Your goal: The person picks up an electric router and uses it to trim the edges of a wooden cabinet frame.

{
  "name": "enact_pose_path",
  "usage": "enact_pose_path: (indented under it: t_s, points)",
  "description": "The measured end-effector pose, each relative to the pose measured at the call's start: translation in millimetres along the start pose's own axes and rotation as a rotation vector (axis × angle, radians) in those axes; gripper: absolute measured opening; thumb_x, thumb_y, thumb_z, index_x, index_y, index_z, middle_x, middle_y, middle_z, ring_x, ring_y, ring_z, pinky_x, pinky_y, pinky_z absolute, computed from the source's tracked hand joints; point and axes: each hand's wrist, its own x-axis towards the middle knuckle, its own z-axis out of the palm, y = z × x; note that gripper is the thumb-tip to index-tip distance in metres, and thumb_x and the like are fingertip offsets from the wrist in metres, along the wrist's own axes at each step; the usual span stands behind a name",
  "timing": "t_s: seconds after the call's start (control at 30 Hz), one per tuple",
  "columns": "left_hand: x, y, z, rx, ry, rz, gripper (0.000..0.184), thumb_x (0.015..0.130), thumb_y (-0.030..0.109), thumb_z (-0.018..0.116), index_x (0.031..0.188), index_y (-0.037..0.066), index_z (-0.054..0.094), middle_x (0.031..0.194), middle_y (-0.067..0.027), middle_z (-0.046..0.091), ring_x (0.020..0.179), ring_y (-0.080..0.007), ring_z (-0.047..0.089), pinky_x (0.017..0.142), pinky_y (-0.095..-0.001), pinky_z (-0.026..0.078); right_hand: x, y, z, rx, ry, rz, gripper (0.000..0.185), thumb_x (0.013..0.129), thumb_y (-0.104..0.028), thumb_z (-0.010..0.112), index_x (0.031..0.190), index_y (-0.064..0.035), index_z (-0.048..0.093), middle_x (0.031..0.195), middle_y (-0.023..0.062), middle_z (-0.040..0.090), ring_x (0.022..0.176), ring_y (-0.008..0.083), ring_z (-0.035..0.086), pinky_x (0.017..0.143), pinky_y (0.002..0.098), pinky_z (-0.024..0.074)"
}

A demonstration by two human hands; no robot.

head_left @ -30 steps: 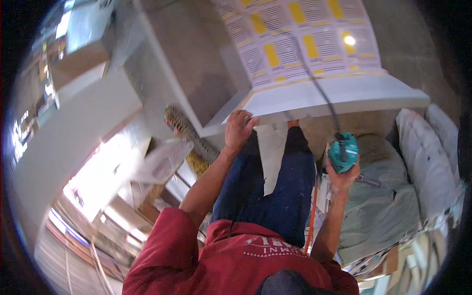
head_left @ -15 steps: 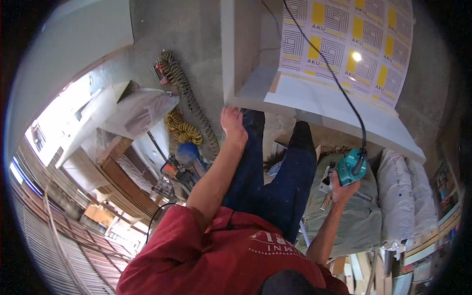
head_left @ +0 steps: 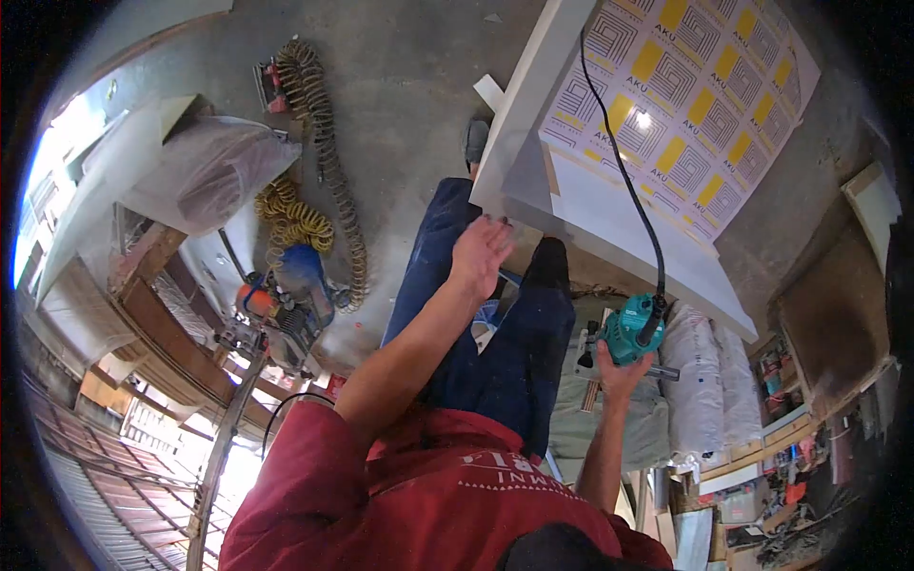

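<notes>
Grasping the teal power tool [head_left: 628, 330] firmly, the right hand [head_left: 621, 369] is placed between 3 and 4 o'clock from the middle of the view, with the fingers closed round the tool's body. From this tool a black cord [head_left: 637, 198] rises toward 12 o'clock, passing before the white panel [head_left: 600, 205] and the printed sheet [head_left: 705, 105], which lie around 2 o'clock. The left hand [head_left: 484, 255] is close to the middle, slightly toward 1 o'clock; its grip is released, the fingers loosely extended just beside the panel's near corner, and I cannot tell whether they touch it. Under the tool, toward 4 o'clock, are a greenish cover [head_left: 624, 428] and, beside it, whitish wrapped bundles [head_left: 693, 385]. A coiled hose [head_left: 324, 157] lies on the floor between 10 and 11 o'clock, and a machine with a blue part [head_left: 303, 266] stands near 9 o'clock.
</notes>
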Motion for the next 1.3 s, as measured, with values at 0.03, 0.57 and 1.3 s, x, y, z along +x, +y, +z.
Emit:
enact_pose_path:
  t_s: [0.03, 0.57, 1.3]
  points:
    - [7, -6, -2, -0.016, -0.007, -0.01, 0.047, 0.1, 0.017, 0.043, 0.14, -0.006, 0.035, 0.142, -0.0233, 0.048, 0.135, -0.0345, 0.048, 0.111, -0.0445, 0.042, 5, -14, 0, -0.156, -0.039, -0.07, 0.078, 0.065, -0.033, 0.093, 0.124, -0.0002, 0.054, 0.111, 0.0128, 0.057, 0.1, 0.0282, 0.059, 0.091, 0.0417, 0.0472]
    - [34, 70, 64, 1.138, -0.008, 0.871, 0.051, 0.086, 0.016, 0.06, 0.134, 0.0, 0.056, 0.104, -0.0269, 0.068, 0.089, -0.0395, 0.068, 0.09, -0.0454, 0.05, 14, -69, 0, -0.131, -0.215, -0.044, 0.07, 0.06, -0.035, 0.089, 0.115, -0.0025, 0.06, 0.094, 0.0126, 0.069, 0.081, 0.0266, 0.068, 0.075, 0.039, 0.0528]
    - [37, -278, 196, 1.599, 0.327, 1.391, 0.029, 0.079, 0.03, 0.069, 0.1, 0.011, 0.074, 0.102, -0.0097, 0.073, 0.102, -0.0307, 0.064, 0.092, -0.0454, 0.045, 60, 90, -258, -0.166, -0.106, -0.342, 0.074, 0.051, -0.039, 0.086, 0.111, -0.0042, 0.062, 0.098, 0.0167, 0.069, 0.089, 0.0369, 0.069, 0.08, 0.0416, 0.0542]
